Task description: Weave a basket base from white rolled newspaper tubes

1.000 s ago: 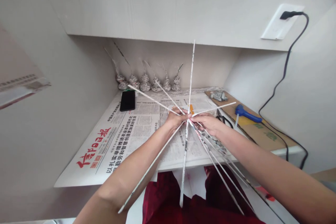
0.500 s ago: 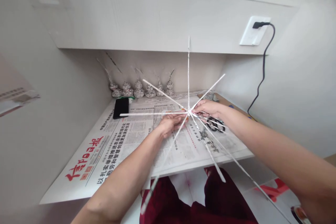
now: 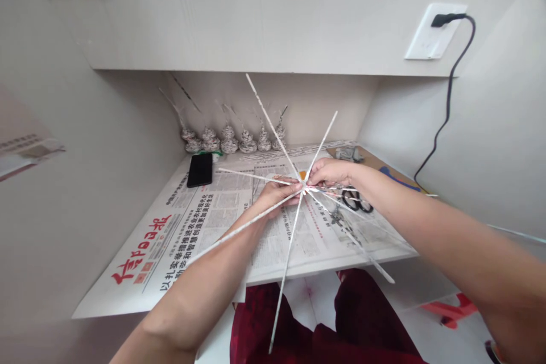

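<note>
Under a pale overhanging panel, a counter (image 3: 298,277) spread with newspaper (image 3: 226,205) serves as a workspace, with six knobbly paper gourds (image 3: 229,141) lined up along its back wall. At center, a person in dark red clothing (image 3: 273,318) holds a star of thin paper sticks (image 3: 303,186) above the newsprint, the spokes fanning out in all directions from one crossing point. The left hand (image 3: 279,193) pinches the star just beside its crossing; the right hand (image 3: 327,173), fingers bunched, grips it from the other side. A black phone (image 3: 200,170) lies on the paper at left, in front of the gourds, and more loose sticks (image 3: 298,152) lie along the back. Black-handled scissors (image 3: 364,205) rest near the right forearm, which partly hides a blue tool (image 3: 401,178). On the wall at upper right, a black plug (image 3: 443,19) sits in a white socket (image 3: 426,40), its cord (image 3: 449,96) trailing down.
</note>
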